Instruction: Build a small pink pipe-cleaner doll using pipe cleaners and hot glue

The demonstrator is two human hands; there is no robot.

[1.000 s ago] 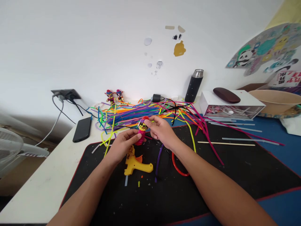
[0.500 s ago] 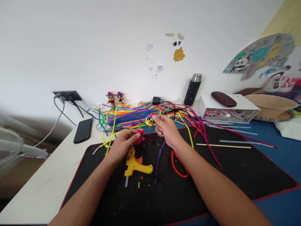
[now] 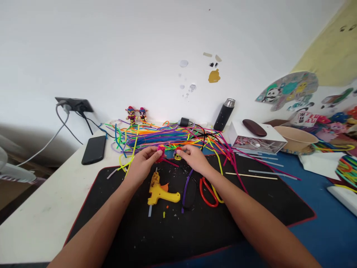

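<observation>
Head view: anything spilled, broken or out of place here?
The left hand pinches a pink fuzzy body, the right hand a small yellow-faced head: two parts held apart. Bright pipe cleaners sprawl loose over the black mat, littered with scraps around the yellow glue gun.

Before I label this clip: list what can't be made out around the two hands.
Head view, pink piece: left hand fingers cover most of it; shape unclear.
Head view, yellow-and-red piece: too small, partly behind right hand fingers.
Head view, white box: contents blurred behind its front.
Left forearm and right forearm: cut off by the bottom edge.
</observation>
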